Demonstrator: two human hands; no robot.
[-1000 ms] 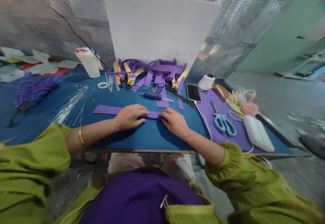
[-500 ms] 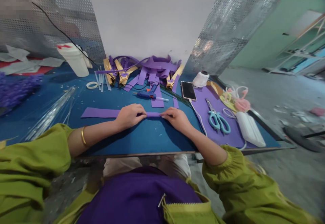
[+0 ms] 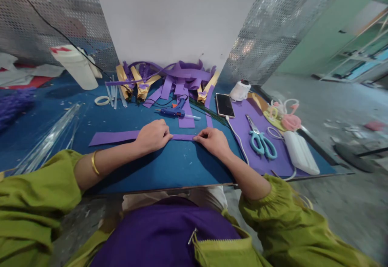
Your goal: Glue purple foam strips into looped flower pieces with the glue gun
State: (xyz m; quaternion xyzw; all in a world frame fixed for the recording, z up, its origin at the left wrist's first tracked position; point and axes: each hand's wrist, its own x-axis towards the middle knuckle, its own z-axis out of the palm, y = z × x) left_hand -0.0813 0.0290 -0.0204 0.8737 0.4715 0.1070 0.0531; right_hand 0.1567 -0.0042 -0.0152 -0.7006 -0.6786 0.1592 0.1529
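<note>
A long purple foam strip (image 3: 113, 137) lies flat across the blue table (image 3: 169, 166). My left hand (image 3: 153, 135) presses down on the strip near its middle, fingers curled over it. My right hand (image 3: 212, 141) pinches the strip's right end, where it looks folded narrow between the two hands. Both hands rest on the table close to its near edge.
Behind the hands lie a blue glue gun (image 3: 174, 111), a heap of purple and gold strips (image 3: 172, 79) and glue sticks (image 3: 115, 93). A phone (image 3: 224, 105), teal scissors (image 3: 260, 141) on a purple sheet, a white pouch (image 3: 298, 152) and thread spool (image 3: 239, 91) sit right; white cup (image 3: 75, 67) left.
My hands have moved slightly apart along the strip, and the stretch between them has become narrower. The view has shifted a little to the right.
</note>
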